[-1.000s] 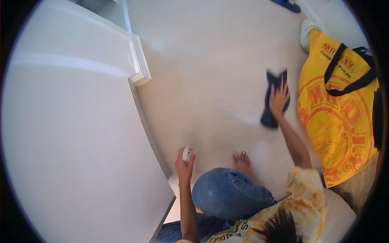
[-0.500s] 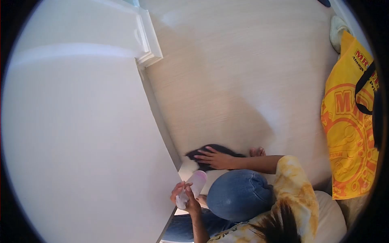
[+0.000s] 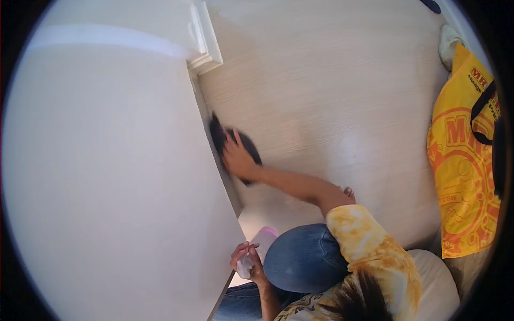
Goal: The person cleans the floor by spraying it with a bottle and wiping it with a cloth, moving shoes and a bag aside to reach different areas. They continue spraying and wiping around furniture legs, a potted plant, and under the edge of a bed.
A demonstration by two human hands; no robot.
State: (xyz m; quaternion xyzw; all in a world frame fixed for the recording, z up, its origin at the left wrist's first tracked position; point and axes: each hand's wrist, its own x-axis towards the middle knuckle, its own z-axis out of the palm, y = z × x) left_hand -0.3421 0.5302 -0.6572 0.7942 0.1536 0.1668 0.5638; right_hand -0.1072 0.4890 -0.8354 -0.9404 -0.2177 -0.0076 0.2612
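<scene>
The right hand lies spread on a limp black cloth on the pale wood-grain floor, eleven o'clock from a bent blue-denim knee; motion blurs both. At nine o'clock the left hand wraps a translucent pink-ended plastic bottle, its top partly finger-hidden. The yellow printed bag, two o'clock, I see cut off.
</scene>
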